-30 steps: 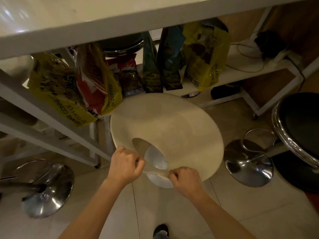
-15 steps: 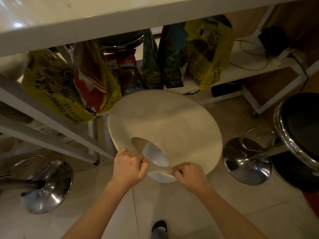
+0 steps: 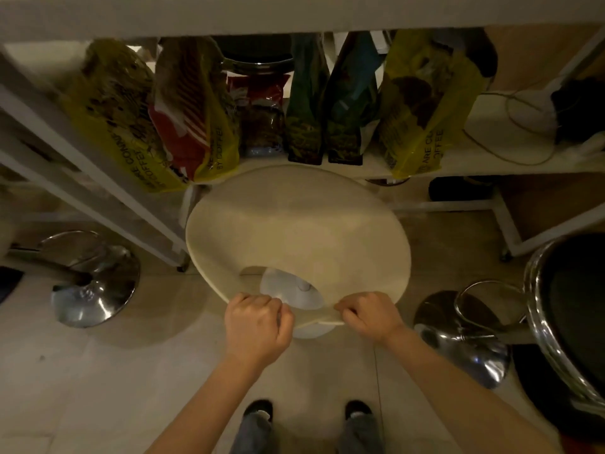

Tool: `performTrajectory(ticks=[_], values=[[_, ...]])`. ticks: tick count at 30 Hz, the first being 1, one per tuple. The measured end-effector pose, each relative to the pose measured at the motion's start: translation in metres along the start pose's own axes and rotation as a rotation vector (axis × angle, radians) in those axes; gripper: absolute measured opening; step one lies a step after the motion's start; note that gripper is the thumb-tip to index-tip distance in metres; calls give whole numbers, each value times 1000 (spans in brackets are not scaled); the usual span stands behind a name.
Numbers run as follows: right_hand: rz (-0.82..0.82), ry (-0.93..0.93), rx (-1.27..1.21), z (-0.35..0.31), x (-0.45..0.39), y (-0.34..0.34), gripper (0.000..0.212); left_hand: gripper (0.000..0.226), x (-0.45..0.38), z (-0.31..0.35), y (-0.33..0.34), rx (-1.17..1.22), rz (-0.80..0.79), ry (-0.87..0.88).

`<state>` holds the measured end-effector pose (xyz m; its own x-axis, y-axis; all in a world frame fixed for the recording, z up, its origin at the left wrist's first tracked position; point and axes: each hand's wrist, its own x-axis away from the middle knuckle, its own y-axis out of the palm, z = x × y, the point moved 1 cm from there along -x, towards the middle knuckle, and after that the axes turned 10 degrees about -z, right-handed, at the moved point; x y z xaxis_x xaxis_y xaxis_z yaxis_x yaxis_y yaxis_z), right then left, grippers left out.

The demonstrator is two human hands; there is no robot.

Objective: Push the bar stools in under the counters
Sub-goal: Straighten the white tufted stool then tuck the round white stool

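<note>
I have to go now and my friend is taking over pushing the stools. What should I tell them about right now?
Left hand and right hand both grip the near rim of the cream stool seat, either side of its cut-out. Its far edge sits just under the counter, by the shelf of coffee bags. Left to do: push it further in, then the black stool on the right, which stands out from the counter.

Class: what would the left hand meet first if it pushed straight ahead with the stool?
Probably the shelf's edge, with the coffee bags just above. The left hand grips the seat, which leads; depth is unclear.
</note>
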<state>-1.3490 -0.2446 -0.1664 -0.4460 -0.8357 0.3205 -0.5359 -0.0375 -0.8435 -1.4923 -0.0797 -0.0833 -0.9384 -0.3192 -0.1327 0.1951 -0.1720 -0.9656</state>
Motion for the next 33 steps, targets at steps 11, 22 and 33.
performTrajectory(ticks=[11,22,33], values=[[-78,-194,188,59,-13,-35,73,37,-6,69,18,-27,94,-201],[-102,-97,198,78,-14,-52,60,37,-18,100,29,-19,152,-259],[88,76,188,48,31,-66,58,34,-12,100,13,-45,-80,-214]])
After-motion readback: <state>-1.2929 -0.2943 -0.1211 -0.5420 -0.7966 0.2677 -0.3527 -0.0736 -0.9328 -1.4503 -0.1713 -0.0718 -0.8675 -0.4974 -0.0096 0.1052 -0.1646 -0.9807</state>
